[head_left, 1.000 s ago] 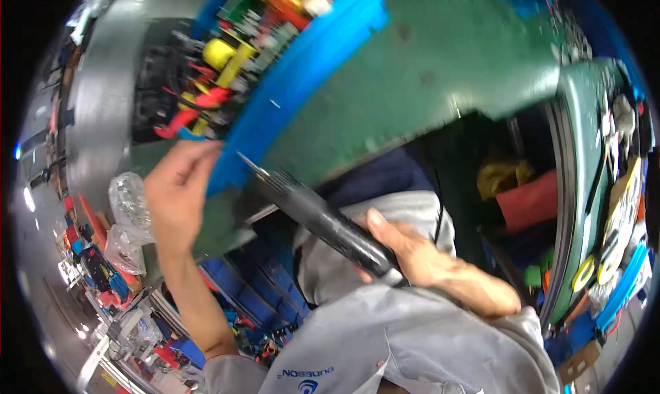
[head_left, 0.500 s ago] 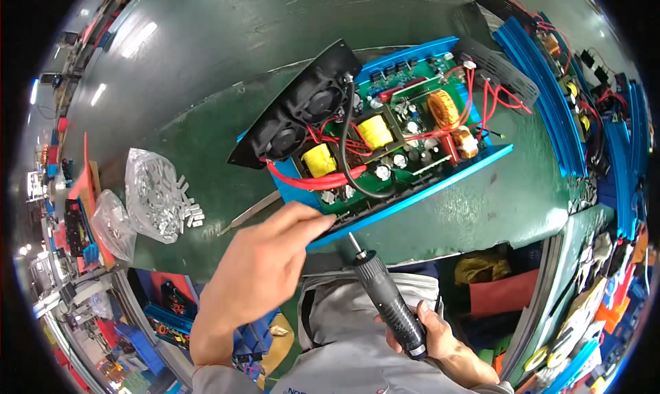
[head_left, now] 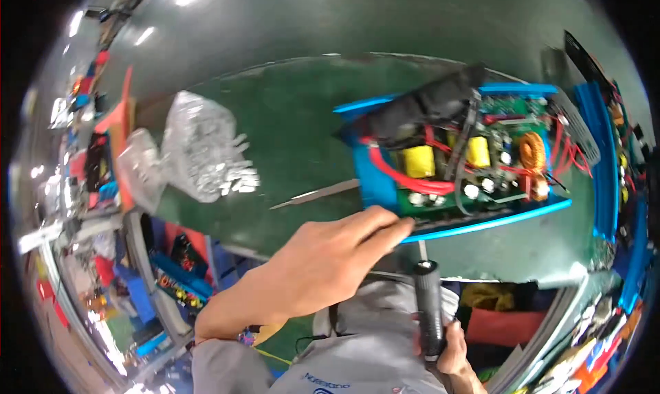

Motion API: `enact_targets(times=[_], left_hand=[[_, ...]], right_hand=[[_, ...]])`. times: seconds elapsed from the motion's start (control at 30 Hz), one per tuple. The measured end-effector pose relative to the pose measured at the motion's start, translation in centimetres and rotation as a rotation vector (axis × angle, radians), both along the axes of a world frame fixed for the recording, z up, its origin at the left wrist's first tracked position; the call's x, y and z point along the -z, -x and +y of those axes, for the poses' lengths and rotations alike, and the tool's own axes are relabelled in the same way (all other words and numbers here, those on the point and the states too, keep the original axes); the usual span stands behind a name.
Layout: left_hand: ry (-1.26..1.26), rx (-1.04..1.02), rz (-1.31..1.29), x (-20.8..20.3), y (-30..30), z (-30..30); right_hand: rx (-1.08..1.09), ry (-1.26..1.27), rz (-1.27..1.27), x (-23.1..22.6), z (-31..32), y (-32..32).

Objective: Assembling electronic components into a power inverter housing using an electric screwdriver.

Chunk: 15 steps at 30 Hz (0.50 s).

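Note:
A blue metal housing (head_left: 495,221) lies on the green bench. It holds a circuit board with yellow transformers (head_left: 419,162), a copper coil (head_left: 531,150) and thick red wires (head_left: 405,179). A black fan panel (head_left: 412,116) leans over its left end. My left hand (head_left: 330,260) grips the housing's near wall at the left corner, fingers pressed together; its thumb is hidden. In my right hand (head_left: 452,353) is a black electric screwdriver (head_left: 429,305), held from below with the bit pointing up. Its tip is at the outer side of that wall; contact cannot be made out.
Tweezers (head_left: 316,194) lie left of the housing. Farther left, small silver metal pieces (head_left: 244,179) spill from a clear plastic bag (head_left: 192,143), beside a second bag (head_left: 142,174). More blue housing parts (head_left: 599,167) stand at the right.
The view has swung, so the bench and housing sit farther right in the picture. The screwdriver appears more upright. Both hands keep their holds.

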<state>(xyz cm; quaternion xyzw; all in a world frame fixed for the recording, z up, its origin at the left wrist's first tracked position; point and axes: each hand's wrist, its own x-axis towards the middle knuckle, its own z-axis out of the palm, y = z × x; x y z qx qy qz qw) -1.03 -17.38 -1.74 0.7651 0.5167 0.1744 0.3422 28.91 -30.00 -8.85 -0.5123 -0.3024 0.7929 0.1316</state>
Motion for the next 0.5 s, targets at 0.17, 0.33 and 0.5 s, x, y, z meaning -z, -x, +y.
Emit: enact_targets(times=[0.17,0.33,0.5], left_hand=[[-0.286,-0.518,0.146,0.6,5.5,-2.5],[-0.219,-0.751,0.301,1.6,10.4,-6.0],[-0.328,-0.657,0.535,5.1,11.1,-6.0]], right_hand=[[-0.04,-0.338,-0.268,2.3,-2.2,-3.8],[-0.044,-0.376,-0.278,2.5,-1.6,-3.9],[-0.053,-0.42,-0.296,3.2,-1.2,-3.5]])
